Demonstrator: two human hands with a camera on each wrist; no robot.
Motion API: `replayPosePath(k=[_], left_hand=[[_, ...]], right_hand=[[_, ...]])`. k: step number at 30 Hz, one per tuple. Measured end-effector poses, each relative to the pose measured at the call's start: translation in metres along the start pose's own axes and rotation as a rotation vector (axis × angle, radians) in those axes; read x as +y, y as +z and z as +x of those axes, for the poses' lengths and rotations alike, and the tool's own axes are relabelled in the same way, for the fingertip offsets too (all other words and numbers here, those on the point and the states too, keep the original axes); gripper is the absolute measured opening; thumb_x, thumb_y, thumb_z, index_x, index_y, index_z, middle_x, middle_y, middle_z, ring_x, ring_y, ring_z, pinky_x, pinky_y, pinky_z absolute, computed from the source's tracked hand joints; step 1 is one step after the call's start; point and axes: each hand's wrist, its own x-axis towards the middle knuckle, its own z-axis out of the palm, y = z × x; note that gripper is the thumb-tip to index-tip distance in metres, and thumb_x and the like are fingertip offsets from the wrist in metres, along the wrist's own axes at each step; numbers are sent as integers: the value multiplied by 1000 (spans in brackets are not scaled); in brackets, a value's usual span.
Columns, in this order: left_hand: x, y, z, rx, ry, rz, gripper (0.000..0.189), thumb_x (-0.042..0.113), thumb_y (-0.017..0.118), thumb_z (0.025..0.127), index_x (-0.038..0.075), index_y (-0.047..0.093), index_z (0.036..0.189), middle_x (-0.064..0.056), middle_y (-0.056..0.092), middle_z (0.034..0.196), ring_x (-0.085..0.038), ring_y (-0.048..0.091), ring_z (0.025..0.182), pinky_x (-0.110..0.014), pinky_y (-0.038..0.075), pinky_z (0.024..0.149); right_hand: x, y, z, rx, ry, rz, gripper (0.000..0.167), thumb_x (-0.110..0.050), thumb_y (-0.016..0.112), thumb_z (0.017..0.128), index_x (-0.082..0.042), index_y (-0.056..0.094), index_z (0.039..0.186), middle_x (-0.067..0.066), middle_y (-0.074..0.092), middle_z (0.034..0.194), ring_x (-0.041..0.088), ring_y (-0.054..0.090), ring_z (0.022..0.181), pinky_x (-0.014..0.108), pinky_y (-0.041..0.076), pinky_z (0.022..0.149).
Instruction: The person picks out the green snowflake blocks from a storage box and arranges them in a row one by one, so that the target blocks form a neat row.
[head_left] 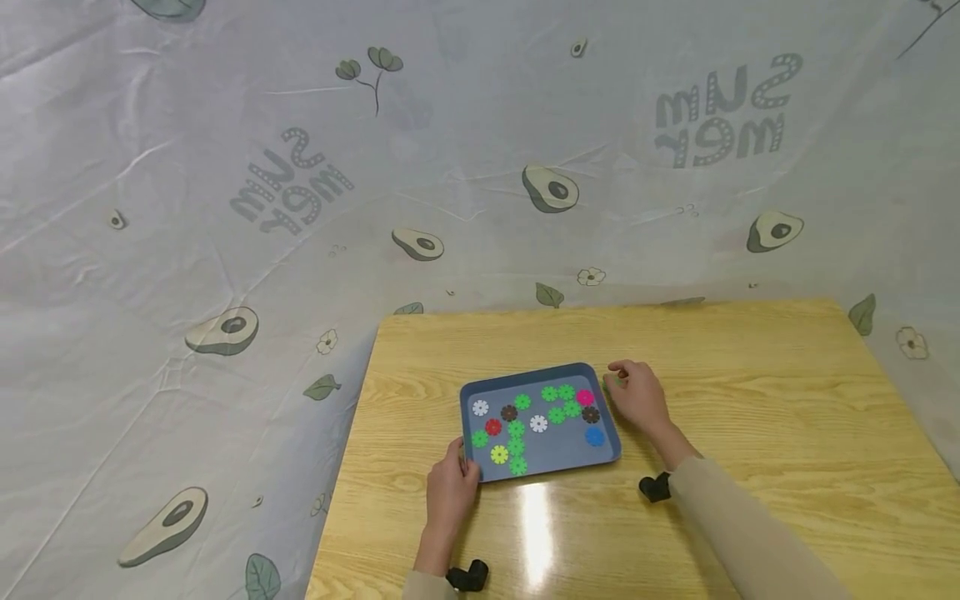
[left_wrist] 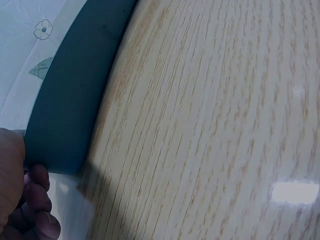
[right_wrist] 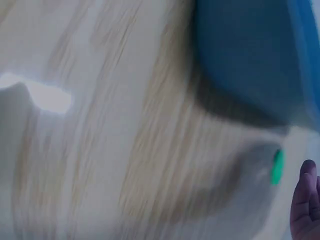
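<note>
Tabletop (head_left: 757, 400): left hand (head_left: 452, 493) grips tray (head_left: 558, 450) — right hand (head_left: 641, 400) half-curled beside green piece (right_wrist: 277, 167), hold unclear.

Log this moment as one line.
left hand: grips tray at near-left corner | right hand: beside green piece | green piece: outside tray | coloured pieces: lying inside tray

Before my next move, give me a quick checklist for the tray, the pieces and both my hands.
1. Left hand gripping the tray: ok, at its near left corner.
2. Right hand outside the tray: ok, beside its right edge.
3. Pieces all inside: not ok, one green piece is outside, by the right hand.
4. That green piece firmly held: cannot tell.
5. Bare space in the tray: ok, left of the blue piece.
</note>
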Motion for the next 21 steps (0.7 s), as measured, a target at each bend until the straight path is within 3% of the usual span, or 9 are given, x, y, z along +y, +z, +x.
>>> replayPosePath(k=[4,10,17,21], left_hand=[[1,-1,0,-7,-8,2,45,8,66,91,1,63,136,9,47,60,-5,40,50,-25,32,49],[-1,-1,1,-12,1,10,44,8,65,92,0,62,136,9,47,60,-5,40,50,-25,32,49],[-2,1,1,-5,5,18,45,8,66,91,0,62,135,9,46,59,-5,39,49,-25,32,48],[-1,2,1,-5,-3,12,45,7,66,91,0,62,135,8,47,59,-6,39,49,-25,31,48]], right_hand=[[-20,3,-6,-16,-33,27,35,-20,66,101,3,67,127,21,59,114,28,61,85,43,49,71],[-53,22,-16,-85,-128,44,30,-18,70,98,0,71,121,14,62,106,20,58,80,39,48,72],[-80,55,-32,-228,-182,36,28,-19,77,94,-4,73,116,8,66,104,12,57,78,36,50,73],[-91,69,-41,-326,-208,9,29,-22,79,93,-4,73,115,10,67,103,14,58,80,38,50,76]])
